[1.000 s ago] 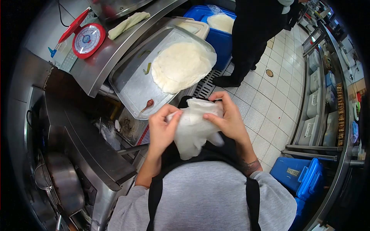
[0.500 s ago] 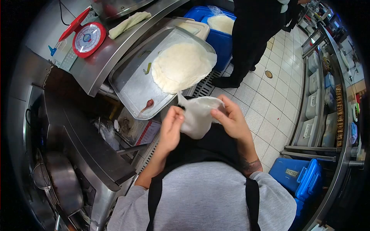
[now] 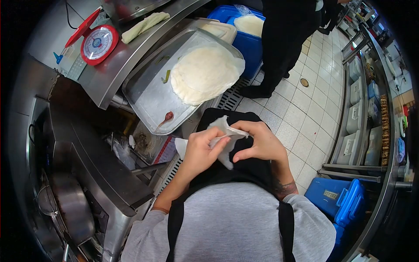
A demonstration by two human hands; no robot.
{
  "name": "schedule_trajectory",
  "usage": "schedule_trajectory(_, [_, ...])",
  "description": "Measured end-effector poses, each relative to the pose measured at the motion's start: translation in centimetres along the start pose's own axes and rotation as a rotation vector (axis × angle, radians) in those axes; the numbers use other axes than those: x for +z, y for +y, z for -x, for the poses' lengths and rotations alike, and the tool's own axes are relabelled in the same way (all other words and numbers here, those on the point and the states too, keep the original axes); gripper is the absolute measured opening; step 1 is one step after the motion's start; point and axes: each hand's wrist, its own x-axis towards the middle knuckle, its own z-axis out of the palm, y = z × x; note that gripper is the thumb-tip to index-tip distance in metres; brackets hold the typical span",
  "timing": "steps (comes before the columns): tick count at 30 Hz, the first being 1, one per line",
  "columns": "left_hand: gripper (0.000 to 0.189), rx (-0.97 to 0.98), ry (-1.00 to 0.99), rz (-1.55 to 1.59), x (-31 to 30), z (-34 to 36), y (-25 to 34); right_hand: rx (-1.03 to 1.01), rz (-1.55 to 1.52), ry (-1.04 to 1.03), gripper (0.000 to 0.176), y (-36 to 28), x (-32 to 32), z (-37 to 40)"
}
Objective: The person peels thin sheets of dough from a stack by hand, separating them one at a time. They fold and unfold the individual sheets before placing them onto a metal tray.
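A thin, pale sheet point(image 3: 227, 157), crumpled and folded, hangs between my two hands in front of the black apron. My left hand point(image 3: 203, 148) is closed on it with thumb and fingers pressed together. The fingers of my right hand point(image 3: 261, 142) curve over the sheet's right edge, with the thumb apart below; the contact is partly hidden. Beyond my hands, a stack of round, flat, whitish sheets point(image 3: 205, 74) lies on a metal tray point(image 3: 146, 94). A green scrap point(image 3: 166, 77) and a reddish piece point(image 3: 166, 118) rest on that tray.
A red scale point(image 3: 99, 44) and a rolled cloth point(image 3: 145, 27) are on the steel counter at the upper left. A person in dark clothes point(image 3: 286, 43) stands beyond the tray, beside a blue container point(image 3: 247, 52). A blue box point(image 3: 327, 194) is at the right.
The sheet has gone from spread out to crumpled and folded. My left hand has moved right, closer to my right hand, whose thumb now stands apart below the sheet.
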Motion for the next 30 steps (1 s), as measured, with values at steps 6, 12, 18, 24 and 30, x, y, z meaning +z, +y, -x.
schedule_trajectory(6, [0.012,-0.047,-0.054,0.072,-0.9,0.2,0.3,0.109,0.056,0.002,0.035,-0.8,1.8,-0.9])
schedule_trajectory(12, [0.014,-0.087,0.225,0.070,-3.8,0.4,-1.8,0.217,0.015,0.194,0.022,0.7,-0.4,0.2])
schedule_trajectory(18, [0.018,-0.190,0.363,0.277,-6.3,1.0,-3.7,0.225,-0.211,0.401,0.017,1.4,-2.8,2.0])
schedule_trajectory(24, [0.012,-0.304,-0.185,0.853,-1.2,1.4,-5.1,-0.155,-0.065,0.275,0.010,0.1,-0.5,0.1])
schedule_trajectory(30, [0.008,-0.322,0.050,0.742,1.8,0.7,-3.9,-0.061,-0.286,0.296,0.016,0.4,0.1,0.7])
